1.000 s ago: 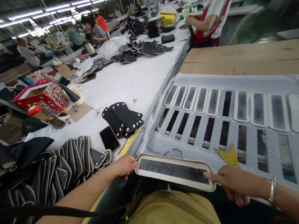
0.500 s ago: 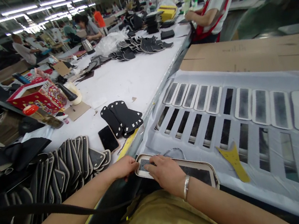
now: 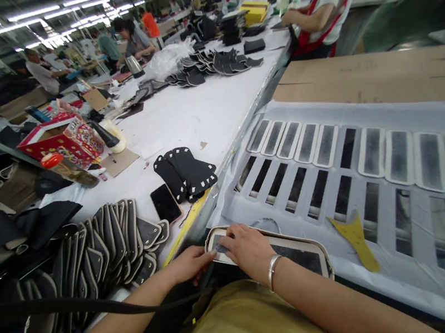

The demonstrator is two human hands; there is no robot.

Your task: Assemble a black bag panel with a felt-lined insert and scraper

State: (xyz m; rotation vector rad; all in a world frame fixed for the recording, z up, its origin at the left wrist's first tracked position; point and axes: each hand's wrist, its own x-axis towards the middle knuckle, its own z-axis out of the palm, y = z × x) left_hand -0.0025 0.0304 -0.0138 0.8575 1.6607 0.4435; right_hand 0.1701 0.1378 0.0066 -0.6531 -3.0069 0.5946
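A long rounded panel (image 3: pixel 300 258) with a pale raised rim and a grey, mottled middle lies at the table's near edge, close to my body. My left hand (image 3: pixel 197 261) grips its left end, thumb at the rim and the other fingers curled lower, partly hidden. Over the panel's left half lies my right hand (image 3: pixel 250 249), fingers bent and pressed on its face. Right of it, a yellow forked piece (image 3: pixel 357 241) rests on the grey slotted rack (image 3: pixel 294 222). Several similar pale-rimmed panels (image 3: pixel 309 142) stand in a row along the rack's far side.
Left of my hands are a phone (image 3: pixel 166 203), black pieces with white tabs (image 3: pixel 189 171) and a pile of dark edged pieces (image 3: pixel 107 241). Farther off are a red box (image 3: pixel 61 138), an orange-capped bottle (image 3: pixel 71 170) and cardboard (image 3: pixel 377 74). A co-worker (image 3: pixel 325 15) stands far right.
My left hand has shifted from the panel's left tip to its near-left edge, thumb now along the rim. My right hand stays on the panel. The whole view has swung slightly left.
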